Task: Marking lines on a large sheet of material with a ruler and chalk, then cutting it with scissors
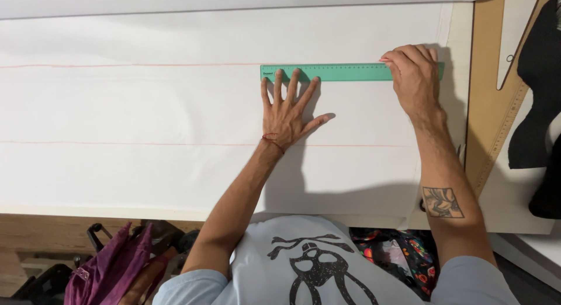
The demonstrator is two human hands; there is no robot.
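The left hand (pixel 287 111) is laid flat on the white fabric (pixel 146 106), palm down, with all the fingers spread wide and the thumb stretched out to the side. Its fingertips are pressed onto the lower edge of the green ruler (pixel 333 72), near the ruler's left end. A thin red thread is seen around the left wrist.

The right hand (pixel 415 77) is curled, its fingers bent over the right end of the ruler. A small reddish-pink marking piece (pixel 385 59) is pinched at the fingertips, just at the ruler's upper edge; what kind of piece it is cannot be told. The rest of the hand is rested on the ruler and the fabric beneath it.

The ruler is laid flat and level across the fabric, in the upper right part of the sheet, its top edge set along a faint red line (pixel 128 65) that is drawn across the cloth. A second faint red line (pixel 128 143) is seen lower down, running under the left wrist.

The fabric is spread over a pale worktable (pixel 514 211). To the right, a long wooden pattern ruler (pixel 497 141) and dark cloth (pixel 537 106) are lying on the table. Below the table edge, a purple bag (pixel 111 264) is seen at the left.
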